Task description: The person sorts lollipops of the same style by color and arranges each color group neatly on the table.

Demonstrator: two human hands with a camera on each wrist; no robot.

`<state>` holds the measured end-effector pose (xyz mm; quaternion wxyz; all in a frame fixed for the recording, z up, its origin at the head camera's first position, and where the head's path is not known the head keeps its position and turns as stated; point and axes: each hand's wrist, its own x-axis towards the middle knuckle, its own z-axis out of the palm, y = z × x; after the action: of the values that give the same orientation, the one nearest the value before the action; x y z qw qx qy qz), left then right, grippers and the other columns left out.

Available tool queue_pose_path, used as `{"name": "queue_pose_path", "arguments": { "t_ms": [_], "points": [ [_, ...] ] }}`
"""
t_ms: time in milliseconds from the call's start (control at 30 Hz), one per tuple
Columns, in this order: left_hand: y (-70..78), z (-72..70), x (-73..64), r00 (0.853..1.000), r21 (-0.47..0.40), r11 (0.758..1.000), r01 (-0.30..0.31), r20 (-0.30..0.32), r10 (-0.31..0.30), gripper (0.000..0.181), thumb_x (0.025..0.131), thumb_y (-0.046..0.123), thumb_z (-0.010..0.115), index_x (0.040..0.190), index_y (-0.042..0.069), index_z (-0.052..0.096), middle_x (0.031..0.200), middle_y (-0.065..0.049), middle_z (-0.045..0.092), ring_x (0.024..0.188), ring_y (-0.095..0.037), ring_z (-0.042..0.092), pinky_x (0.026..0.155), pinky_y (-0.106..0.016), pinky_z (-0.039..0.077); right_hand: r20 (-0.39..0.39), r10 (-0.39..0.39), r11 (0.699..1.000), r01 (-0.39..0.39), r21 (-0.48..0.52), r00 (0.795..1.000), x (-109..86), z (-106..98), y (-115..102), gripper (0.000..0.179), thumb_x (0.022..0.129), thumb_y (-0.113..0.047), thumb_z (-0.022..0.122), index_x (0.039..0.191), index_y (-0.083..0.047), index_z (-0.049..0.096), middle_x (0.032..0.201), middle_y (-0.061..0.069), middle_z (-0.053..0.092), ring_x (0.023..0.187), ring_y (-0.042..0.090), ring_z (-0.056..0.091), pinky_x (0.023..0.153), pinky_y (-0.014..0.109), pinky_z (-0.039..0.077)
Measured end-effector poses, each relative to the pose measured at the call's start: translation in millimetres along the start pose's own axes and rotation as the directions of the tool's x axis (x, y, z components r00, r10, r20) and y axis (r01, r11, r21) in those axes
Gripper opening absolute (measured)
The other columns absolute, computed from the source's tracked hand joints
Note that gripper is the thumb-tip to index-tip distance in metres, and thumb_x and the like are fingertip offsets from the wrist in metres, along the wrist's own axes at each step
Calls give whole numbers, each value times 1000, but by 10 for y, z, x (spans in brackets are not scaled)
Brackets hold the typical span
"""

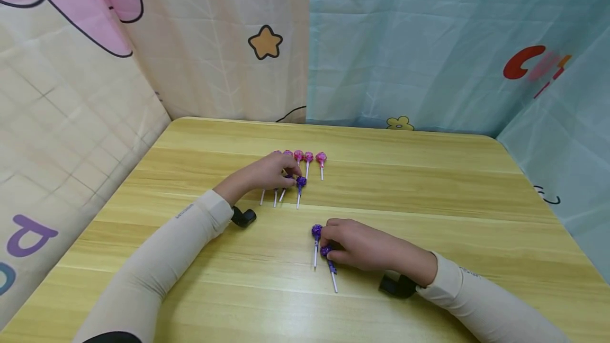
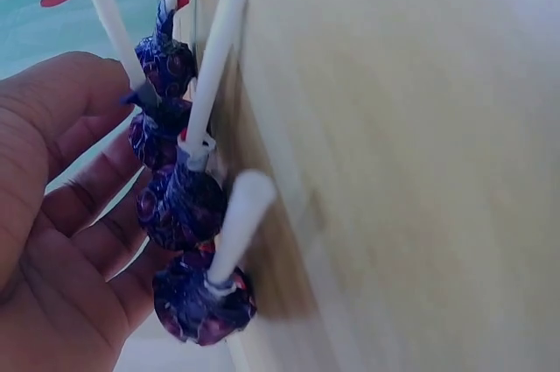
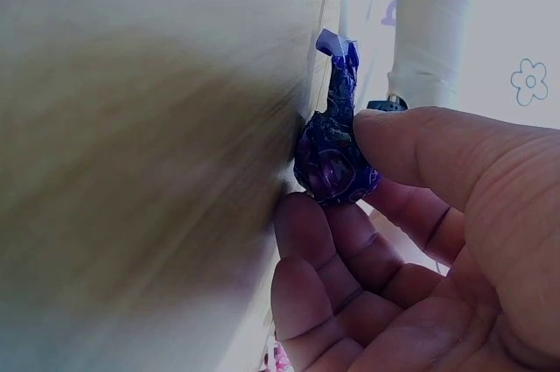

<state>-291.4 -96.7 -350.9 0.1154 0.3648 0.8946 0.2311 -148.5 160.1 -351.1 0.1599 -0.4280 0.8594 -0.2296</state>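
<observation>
My left hand (image 1: 271, 171) is over a row of purple-wrapped lollipops, its thumb and fingers about one tilted purple lollipop (image 2: 160, 131). To its right in the head view, the end purple lollipop (image 1: 301, 180) lies close to the fingertips. Two others of the row, such as the nearest lollipop (image 2: 203, 302), show beside the palm in the left wrist view. Nearer the front, my right hand (image 1: 364, 245) pinches a purple lollipop (image 3: 331, 162) by its wrapped head, its white stick pointing toward the front. Just left of it lies another purple lollipop (image 1: 316, 232).
Behind the purple row lies a row of several pink lollipops (image 1: 308, 158), partly hidden by the left hand. The rightmost pink lollipop (image 1: 321, 158) sits slightly apart. The wooden table (image 1: 429, 184) ends at printed curtains (image 1: 405, 41) at the back and sides.
</observation>
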Motion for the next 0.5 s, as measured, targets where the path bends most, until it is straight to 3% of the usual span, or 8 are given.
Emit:
{"name": "queue_pose_path", "arguments": {
  "t_ms": [267,500],
  "points": [
    [-39,-22,-33,1000,13,1000,-10,5,10,19,89,7,68,107,8,73,103,-1,65,102,-19,62,92,-37,50,3,8,1000,-8,8,1000,1,4,-8,12,96,-15,67,88,-22,60,89,-10,52,77,9,52,65,22,45],
    [-42,-11,-42,1000,17,1000,17,26,-18,22,89,7,69,111,8,73,106,-1,65,103,-18,60,94,-37,49,1,10,1000,-10,13,1000,4,3,-12,11,96,-15,67,89,-21,61,89,-10,52,76,8,51,65,22,46]
  ]
}}
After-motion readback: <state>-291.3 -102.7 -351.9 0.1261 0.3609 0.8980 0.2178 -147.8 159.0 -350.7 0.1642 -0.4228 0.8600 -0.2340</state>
